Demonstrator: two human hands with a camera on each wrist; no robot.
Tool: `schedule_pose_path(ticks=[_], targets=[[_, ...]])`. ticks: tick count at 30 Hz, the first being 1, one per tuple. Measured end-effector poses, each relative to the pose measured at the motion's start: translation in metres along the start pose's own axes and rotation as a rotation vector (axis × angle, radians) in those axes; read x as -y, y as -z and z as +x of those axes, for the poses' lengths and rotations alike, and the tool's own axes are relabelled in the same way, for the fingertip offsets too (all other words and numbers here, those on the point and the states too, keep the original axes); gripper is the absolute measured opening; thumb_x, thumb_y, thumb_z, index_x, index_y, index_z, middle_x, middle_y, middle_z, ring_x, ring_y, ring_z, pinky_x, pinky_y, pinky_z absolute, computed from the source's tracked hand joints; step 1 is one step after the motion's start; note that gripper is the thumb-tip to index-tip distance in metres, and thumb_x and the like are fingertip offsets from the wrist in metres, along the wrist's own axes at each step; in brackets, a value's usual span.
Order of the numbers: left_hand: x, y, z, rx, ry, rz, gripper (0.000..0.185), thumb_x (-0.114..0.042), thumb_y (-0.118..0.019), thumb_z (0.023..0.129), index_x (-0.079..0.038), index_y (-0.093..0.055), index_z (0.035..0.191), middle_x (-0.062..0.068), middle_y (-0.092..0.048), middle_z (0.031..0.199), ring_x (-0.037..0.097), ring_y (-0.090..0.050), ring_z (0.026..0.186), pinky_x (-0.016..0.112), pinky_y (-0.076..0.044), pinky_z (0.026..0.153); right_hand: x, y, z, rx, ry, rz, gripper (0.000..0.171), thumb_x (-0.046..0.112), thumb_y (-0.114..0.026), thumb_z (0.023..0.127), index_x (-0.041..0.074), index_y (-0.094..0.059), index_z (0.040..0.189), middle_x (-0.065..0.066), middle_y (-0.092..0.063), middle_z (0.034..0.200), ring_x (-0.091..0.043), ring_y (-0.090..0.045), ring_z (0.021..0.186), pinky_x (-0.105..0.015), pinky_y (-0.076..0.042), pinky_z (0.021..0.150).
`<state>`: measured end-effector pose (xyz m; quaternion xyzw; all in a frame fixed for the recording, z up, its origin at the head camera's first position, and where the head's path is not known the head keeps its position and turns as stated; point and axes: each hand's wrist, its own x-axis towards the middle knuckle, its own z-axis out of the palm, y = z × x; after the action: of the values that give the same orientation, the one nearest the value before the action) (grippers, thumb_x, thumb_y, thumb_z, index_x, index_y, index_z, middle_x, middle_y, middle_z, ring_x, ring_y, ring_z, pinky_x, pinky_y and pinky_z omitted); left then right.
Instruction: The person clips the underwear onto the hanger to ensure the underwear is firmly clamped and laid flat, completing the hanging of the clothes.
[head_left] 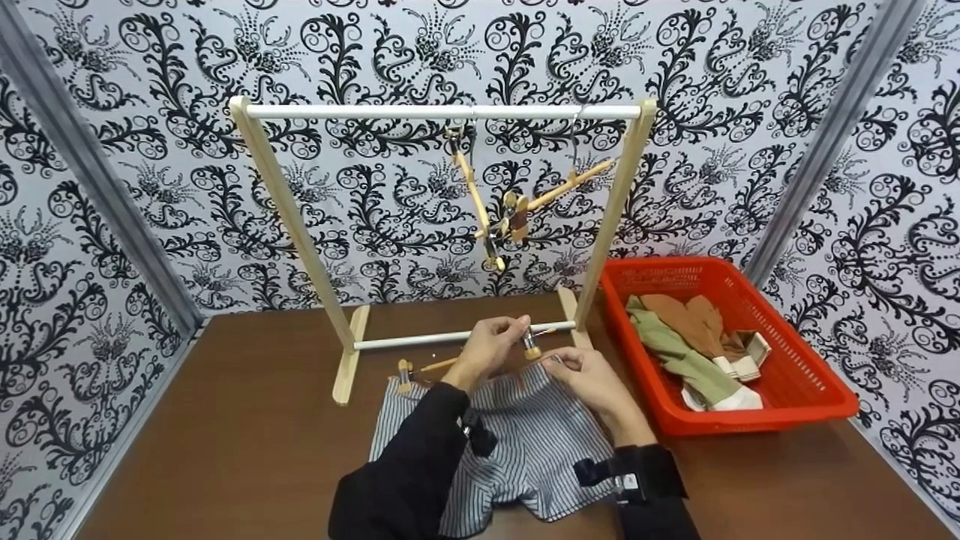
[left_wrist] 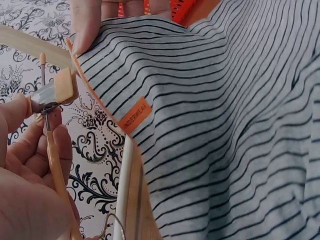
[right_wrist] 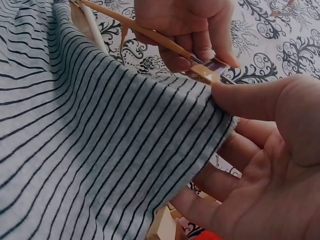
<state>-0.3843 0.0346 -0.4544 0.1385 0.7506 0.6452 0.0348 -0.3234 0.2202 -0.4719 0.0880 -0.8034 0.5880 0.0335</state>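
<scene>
A pair of striped shorts (head_left: pixel 517 431) with an orange label (left_wrist: pixel 136 116) at the waistband lies in front of me. My left hand (head_left: pixel 489 349) pinches a metal-and-wood clip (left_wrist: pixel 52 92) on one end of a wooden clip hanger (left_wrist: pixel 59 172). At the hanger's other end, a second clip (head_left: pixel 405 376) sits at the waistband's left corner. My right hand (head_left: pixel 596 381) pinches the right waistband corner between thumb and fingers. That corner is raised close to the clip in my left hand.
Behind my hands stands a wooden rack with a white top rail (head_left: pixel 360 112). Two clip hangers, one on the left (head_left: pixel 471 184) and one on the right (head_left: pixel 574 182), hang from it. A red basket (head_left: pixel 720 424) at right holds green (head_left: pixel 679 360) and brown (head_left: pixel 694 322) clothes.
</scene>
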Motion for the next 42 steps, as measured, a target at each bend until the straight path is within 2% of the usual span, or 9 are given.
schedule_pose_path(ticks=[5,10,14,16,19,23,24,36,42], targets=[[0.001,-0.003,-0.001,-0.055,0.024,-0.020,0.037,-0.037,-0.067,0.099,-0.001,-0.076,0.098,0.011,-0.071,0.100,0.016,-0.059,0.090,0.033,-0.047,0.086,0.002,0.001,-0.001,-0.024,-0.010,0.003,0.022,0.012,-0.069,0.096,-0.006,-0.072,0.109,-0.011,-0.072,0.103,-0.015,-0.061,0.087,-0.025,-0.046,0.076],[0.003,-0.005,-0.001,-0.077,0.043,-0.023,0.038,-0.036,-0.069,0.098,0.001,-0.076,0.101,0.004,-0.073,0.096,0.017,-0.061,0.092,0.035,-0.048,0.090,0.002,-0.001,0.000,-0.081,-0.017,0.033,0.021,0.010,-0.070,0.096,-0.006,-0.071,0.110,-0.012,-0.072,0.103,-0.014,-0.061,0.088,-0.025,-0.045,0.077],[0.003,-0.005,-0.002,-0.086,0.037,-0.023,0.036,-0.036,-0.068,0.098,0.000,-0.076,0.100,0.004,-0.072,0.096,0.017,-0.061,0.091,0.035,-0.049,0.089,0.002,-0.004,0.001,-0.090,-0.014,0.070,0.022,0.008,-0.071,0.095,-0.007,-0.071,0.111,-0.014,-0.072,0.103,-0.014,-0.061,0.087,-0.024,-0.045,0.076],[0.002,-0.005,-0.004,-0.086,0.034,-0.028,0.035,-0.036,-0.068,0.098,-0.002,-0.077,0.097,0.004,-0.072,0.094,0.016,-0.061,0.088,0.032,-0.050,0.085,0.002,-0.004,0.002,-0.099,-0.007,0.085,0.023,0.007,-0.071,0.094,-0.007,-0.071,0.112,-0.015,-0.072,0.103,-0.015,-0.061,0.087,-0.023,-0.045,0.075],[0.003,-0.006,-0.006,-0.061,0.030,-0.085,0.035,-0.034,-0.068,0.099,0.000,-0.076,0.094,0.004,-0.070,0.088,0.013,-0.063,0.077,0.030,-0.055,0.070,0.001,-0.006,0.003,-0.142,0.000,0.107,0.021,0.006,-0.072,0.094,-0.006,-0.072,0.111,-0.014,-0.073,0.104,-0.014,-0.062,0.087,-0.022,-0.046,0.075],[0.006,-0.007,-0.007,-0.003,0.025,-0.169,0.038,-0.029,-0.067,0.100,0.008,-0.072,0.095,0.006,-0.065,0.076,0.015,-0.060,0.056,0.030,-0.053,0.050,0.000,-0.008,0.005,-0.226,0.002,0.107,0.019,0.006,-0.073,0.093,-0.005,-0.073,0.109,-0.012,-0.073,0.101,-0.015,-0.062,0.086,-0.022,-0.047,0.074],[0.007,-0.008,-0.007,0.008,0.023,-0.181,0.038,-0.029,-0.067,0.100,0.009,-0.071,0.096,0.006,-0.063,0.073,0.016,-0.059,0.053,0.029,-0.052,0.049,0.000,-0.009,0.006,-0.244,-0.002,0.101,0.019,0.007,-0.073,0.093,-0.005,-0.074,0.109,-0.011,-0.073,0.100,-0.015,-0.061,0.086,-0.023,-0.046,0.074],[0.008,-0.009,-0.009,0.004,0.016,-0.142,0.037,-0.029,-0.066,0.101,0.006,-0.072,0.096,0.007,-0.062,0.071,0.020,-0.059,0.051,0.030,-0.050,0.050,0.001,-0.011,0.006,-0.271,-0.043,0.123,0.029,0.010,-0.074,0.093,-0.008,-0.071,0.116,-0.014,-0.073,0.106,-0.016,-0.061,0.087,-0.023,-0.047,0.074],[0.009,-0.008,-0.012,0.038,0.008,-0.037,0.041,-0.035,-0.062,0.102,0.004,-0.071,0.090,0.009,-0.063,0.067,0.021,-0.060,0.050,0.029,-0.048,0.050,0.001,-0.010,0.005,-0.267,-0.036,0.094,0.026,0.008,-0.073,0.094,-0.007,-0.071,0.115,-0.015,-0.072,0.109,-0.017,-0.064,0.092,-0.023,-0.048,0.078]])
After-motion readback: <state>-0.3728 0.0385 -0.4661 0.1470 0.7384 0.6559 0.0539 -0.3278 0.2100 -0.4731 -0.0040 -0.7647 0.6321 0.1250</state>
